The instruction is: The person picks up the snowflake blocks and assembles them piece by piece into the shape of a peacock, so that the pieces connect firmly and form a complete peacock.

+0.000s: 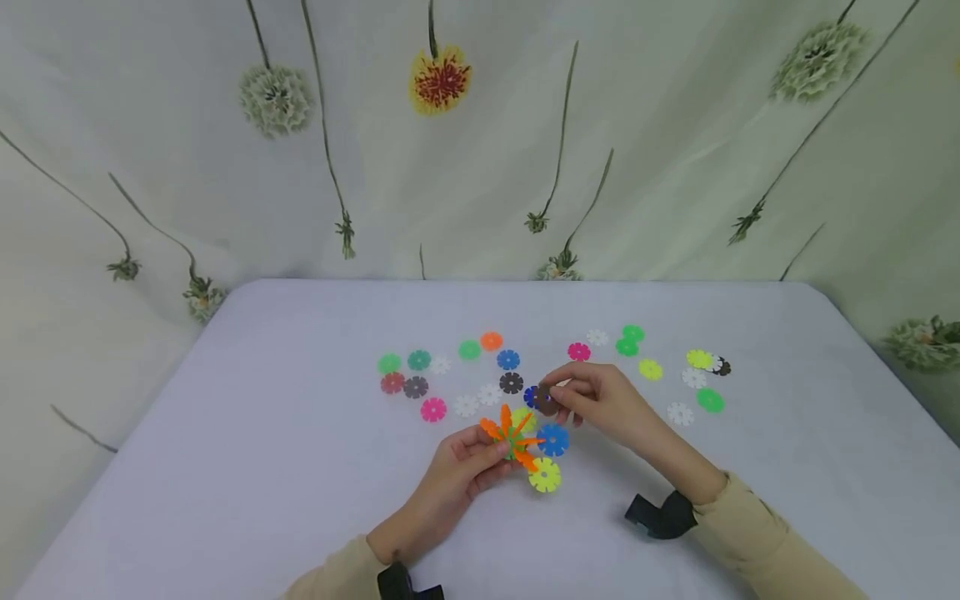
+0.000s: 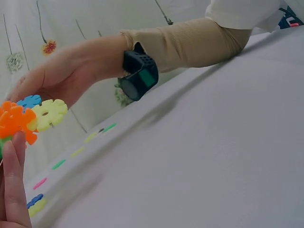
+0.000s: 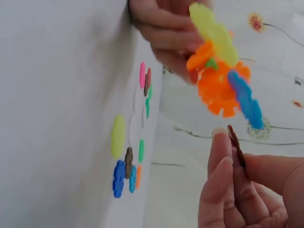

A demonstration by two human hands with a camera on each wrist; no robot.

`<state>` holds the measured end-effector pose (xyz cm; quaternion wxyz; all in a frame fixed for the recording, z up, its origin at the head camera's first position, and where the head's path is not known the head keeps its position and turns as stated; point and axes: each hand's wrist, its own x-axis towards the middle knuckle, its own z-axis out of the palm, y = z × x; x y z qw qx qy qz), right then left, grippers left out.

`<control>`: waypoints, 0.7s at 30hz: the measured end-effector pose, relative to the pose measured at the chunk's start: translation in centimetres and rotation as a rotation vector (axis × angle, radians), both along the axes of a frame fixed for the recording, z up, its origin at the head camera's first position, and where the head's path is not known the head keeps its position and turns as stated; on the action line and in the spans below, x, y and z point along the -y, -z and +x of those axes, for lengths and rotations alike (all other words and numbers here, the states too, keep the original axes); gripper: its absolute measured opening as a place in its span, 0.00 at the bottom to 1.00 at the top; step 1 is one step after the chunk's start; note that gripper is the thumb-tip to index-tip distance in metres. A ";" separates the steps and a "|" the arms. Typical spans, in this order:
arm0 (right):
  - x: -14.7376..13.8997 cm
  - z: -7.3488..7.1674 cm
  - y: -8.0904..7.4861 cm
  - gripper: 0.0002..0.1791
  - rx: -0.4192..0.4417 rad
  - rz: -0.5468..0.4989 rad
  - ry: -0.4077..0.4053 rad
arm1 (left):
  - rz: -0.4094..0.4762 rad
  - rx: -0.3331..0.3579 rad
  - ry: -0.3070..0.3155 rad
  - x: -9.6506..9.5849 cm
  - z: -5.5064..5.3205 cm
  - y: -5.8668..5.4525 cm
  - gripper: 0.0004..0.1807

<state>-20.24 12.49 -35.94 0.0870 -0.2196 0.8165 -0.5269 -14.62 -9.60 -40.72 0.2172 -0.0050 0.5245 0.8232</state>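
My left hand [image 1: 453, 473] holds a cluster of interlocking snowflake discs [image 1: 517, 458] between thumb and fingers, above the table. Orange discs [image 3: 216, 90] fan out around a green centre, with a blue disc [image 1: 553, 440] and a yellow disc [image 1: 545, 476] slotted onto the right side. Just to the right of the cluster, my right hand [image 1: 609, 408] pinches a brown snowflake disc [image 1: 545, 401] by its edge. In the right wrist view this brown disc [image 3: 236, 145] appears edge-on, apart from the cluster. A dark blue disc [image 1: 531, 397] lies partly hidden behind it.
Loose snowflake discs lie flat beyond the hands: pink [image 1: 433, 409], black [image 1: 512, 382], orange [image 1: 491, 341] and others. Farther right are a green disc [image 1: 710, 400] and a yellow disc [image 1: 650, 369]. A floral curtain [image 1: 480, 167] hangs behind the white-covered table [image 1: 225, 467].
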 end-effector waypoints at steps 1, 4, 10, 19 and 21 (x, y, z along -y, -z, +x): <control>0.2 0.5 -0.3 0.11 -0.005 -0.014 0.013 | 0.010 0.006 -0.003 0.0 -0.1 0.0 0.04; 0.7 1.4 -0.9 0.12 -0.017 -0.026 0.051 | 0.028 0.032 -0.012 0.1 -0.3 -0.1 0.03; 1.2 2.0 -1.0 0.12 0.008 -0.047 0.092 | 0.030 0.055 -0.011 0.2 -0.2 -0.1 0.04; 1.3 2.3 -0.8 0.10 0.018 -0.057 0.041 | 0.018 0.055 0.008 0.2 -0.1 -0.4 0.01; 1.4 2.3 -0.9 0.10 0.018 -0.068 0.012 | 0.009 0.051 0.012 0.2 -0.1 -0.3 0.02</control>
